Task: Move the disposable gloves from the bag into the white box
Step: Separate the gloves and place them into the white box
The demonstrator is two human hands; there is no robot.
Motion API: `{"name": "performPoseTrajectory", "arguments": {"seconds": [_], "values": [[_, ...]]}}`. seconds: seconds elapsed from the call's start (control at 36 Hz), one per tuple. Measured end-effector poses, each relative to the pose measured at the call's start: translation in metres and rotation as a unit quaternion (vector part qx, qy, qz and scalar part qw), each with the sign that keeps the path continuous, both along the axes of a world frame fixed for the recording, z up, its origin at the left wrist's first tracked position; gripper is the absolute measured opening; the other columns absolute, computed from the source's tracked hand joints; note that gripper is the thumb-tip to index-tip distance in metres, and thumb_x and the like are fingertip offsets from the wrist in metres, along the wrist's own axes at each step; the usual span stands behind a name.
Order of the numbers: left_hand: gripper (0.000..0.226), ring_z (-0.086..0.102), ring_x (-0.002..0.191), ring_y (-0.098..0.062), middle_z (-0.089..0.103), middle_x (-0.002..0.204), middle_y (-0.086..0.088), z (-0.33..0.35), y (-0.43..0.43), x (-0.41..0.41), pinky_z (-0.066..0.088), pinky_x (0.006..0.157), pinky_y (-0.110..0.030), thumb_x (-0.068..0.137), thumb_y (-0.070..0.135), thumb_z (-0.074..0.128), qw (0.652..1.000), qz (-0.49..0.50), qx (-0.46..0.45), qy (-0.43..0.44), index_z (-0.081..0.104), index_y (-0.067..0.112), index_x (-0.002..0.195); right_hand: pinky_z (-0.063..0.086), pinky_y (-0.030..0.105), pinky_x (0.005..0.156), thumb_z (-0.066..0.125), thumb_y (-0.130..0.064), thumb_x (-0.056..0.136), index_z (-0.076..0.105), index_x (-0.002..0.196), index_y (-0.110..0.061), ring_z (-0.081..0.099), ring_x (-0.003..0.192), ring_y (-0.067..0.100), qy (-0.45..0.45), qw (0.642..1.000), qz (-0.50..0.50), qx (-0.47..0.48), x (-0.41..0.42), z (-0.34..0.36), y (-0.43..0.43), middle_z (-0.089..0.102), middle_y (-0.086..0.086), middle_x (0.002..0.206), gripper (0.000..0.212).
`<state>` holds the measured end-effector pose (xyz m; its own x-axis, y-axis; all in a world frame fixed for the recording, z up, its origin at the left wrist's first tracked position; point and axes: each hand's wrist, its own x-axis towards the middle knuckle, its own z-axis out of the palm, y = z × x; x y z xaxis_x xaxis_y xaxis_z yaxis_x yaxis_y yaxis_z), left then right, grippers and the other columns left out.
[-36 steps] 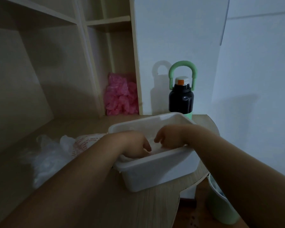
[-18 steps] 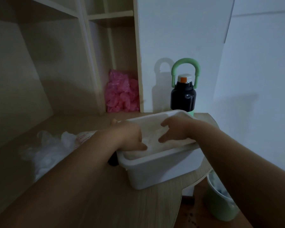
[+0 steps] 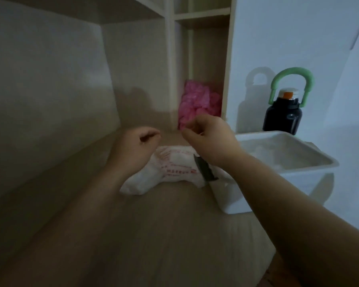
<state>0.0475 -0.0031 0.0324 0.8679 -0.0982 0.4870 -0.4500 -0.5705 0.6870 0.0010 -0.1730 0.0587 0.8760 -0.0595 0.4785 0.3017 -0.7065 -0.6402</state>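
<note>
A white plastic bag with red print lies crumpled on the wooden desk, just left of the white box. Pale, thin gloves lie inside the box. My left hand hovers over the bag's left part, fingers loosely curled, holding nothing. Close beside it, my right hand hangs above the bag's far edge, fingers also loosely curled and empty. My right forearm crosses in front of the box's near left corner.
A black bottle with a green handle stands behind the box by the wall. Pink crumpled plastic fills a narrow shelf nook behind my hands. A small dark object lies between bag and box. Shelf walls rise at left.
Both hands have left the white box and moved left over the bag. The view has turned left, so the box and bottle now sit at the right.
</note>
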Motion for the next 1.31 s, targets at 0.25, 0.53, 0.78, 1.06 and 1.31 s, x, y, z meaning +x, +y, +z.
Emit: {"name": "performPoseTrajectory", "arguments": {"seconds": [0.25,0.53,0.78,1.06,1.31], "values": [[0.037,0.052,0.120,-0.017,0.055,0.136,-0.001,-0.095,0.046,-0.005,0.042,0.097,-0.030,0.095,0.023,0.054,0.991,0.085,0.061,0.087,0.056,0.019,0.132,0.038,0.019,0.091,0.053,-0.019,0.094,0.052,0.132,-0.020,0.051,0.116,0.009,0.107,0.993,0.018,0.041,0.024,-0.092,0.074,0.056,-0.002,0.131,0.038],[0.051,0.056,0.110,-0.019,0.061,0.126,-0.007,-0.123,0.039,0.023,0.037,0.088,-0.020,0.087,0.023,0.066,0.989,0.029,0.137,0.045,0.053,0.011,0.135,0.029,0.034,0.109,0.053,-0.027,0.091,0.028,0.148,-0.028,0.025,0.141,0.023,0.169,0.983,0.014,-0.066,0.060,-0.141,0.073,0.017,0.006,0.157,0.062],[0.035,0.050,0.106,-0.014,0.051,0.125,-0.010,-0.130,0.042,0.037,0.029,0.085,-0.012,0.092,0.025,0.060,0.993,0.067,0.094,0.018,0.064,0.009,0.123,0.031,0.023,0.100,0.050,-0.015,0.091,0.040,0.143,-0.022,0.040,0.133,0.019,0.178,0.982,0.051,-0.024,0.068,-0.140,0.059,0.045,0.001,0.144,0.054],[0.033,0.053,0.117,-0.025,0.058,0.130,0.001,-0.128,0.050,0.036,0.045,0.095,-0.039,0.091,0.039,0.056,0.968,0.155,0.192,0.052,0.070,0.021,0.115,0.026,0.021,0.103,0.047,-0.015,0.093,0.040,0.144,-0.019,0.036,0.136,0.016,0.168,0.984,0.062,0.002,0.060,-0.145,0.055,0.043,0.001,0.146,0.051],[0.009,0.060,0.098,-0.026,0.069,0.103,0.001,-0.132,0.048,0.037,0.048,0.081,-0.035,0.081,0.019,0.072,0.977,0.146,0.144,-0.052,0.077,0.015,0.087,0.035,0.025,0.103,0.051,-0.013,0.092,0.040,0.143,-0.020,0.045,0.128,0.017,0.127,0.989,0.067,0.045,0.052,-0.143,0.060,0.046,0.002,0.142,0.052]]}}
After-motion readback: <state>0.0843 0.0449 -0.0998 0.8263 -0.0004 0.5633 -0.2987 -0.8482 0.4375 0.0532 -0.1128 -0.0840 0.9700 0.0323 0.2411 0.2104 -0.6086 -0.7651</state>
